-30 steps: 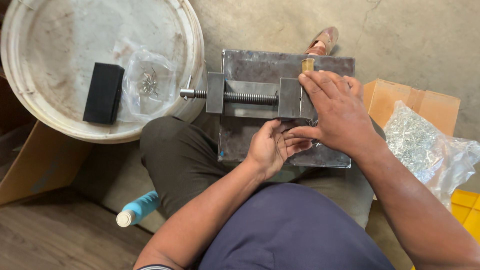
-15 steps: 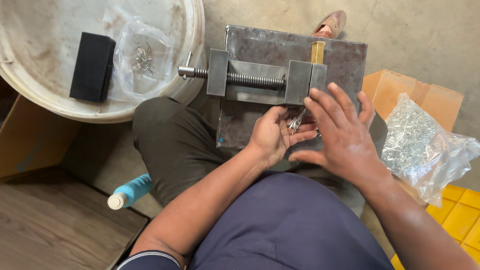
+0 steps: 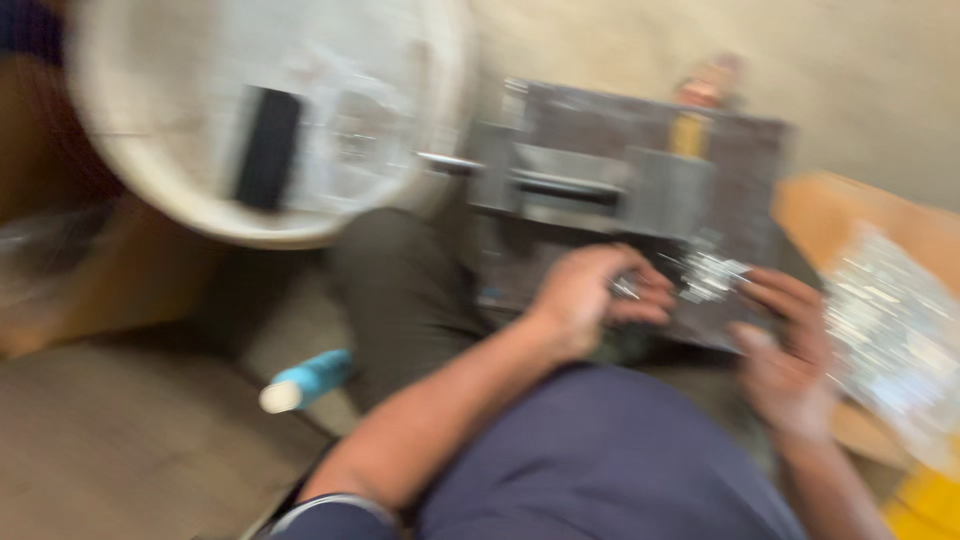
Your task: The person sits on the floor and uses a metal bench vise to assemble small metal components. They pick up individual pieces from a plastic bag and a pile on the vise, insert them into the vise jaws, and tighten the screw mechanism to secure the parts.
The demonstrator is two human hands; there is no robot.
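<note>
The frame is strongly blurred, so fine details are not readable. In the middle of the frame, a little right of centre, the left hand (image 3: 590,295) is curled, with the fingertips brought together as if something very small and shiny is pinched between them; what exactly is pinched cannot be told. The right hand (image 3: 785,345) is seen lower right, with the fingers half open and bent, near a small heap of bright metal parts (image 3: 712,275). Whether this hand touches the heap cannot be told.

The small parts lie on the grey metal plate (image 3: 740,150), near its lower edge, just below the metal vise (image 3: 590,180) that is fixed on the plate in the upper centre of the frame. A short brass-coloured piece (image 3: 690,132) stands at the upper right of the vise.

For this step it is judged that one part only should be taken at a time, held lightly at the fingertips, and the hands should be kept low over the plate so that nothing rolls off.

In the upper left a white round lid (image 3: 150,190) with a black block (image 3: 265,148) is seen. A clear bag of parts (image 3: 890,330) lies at the right edge, and a blue bottle (image 3: 310,378) in the lower left.
</note>
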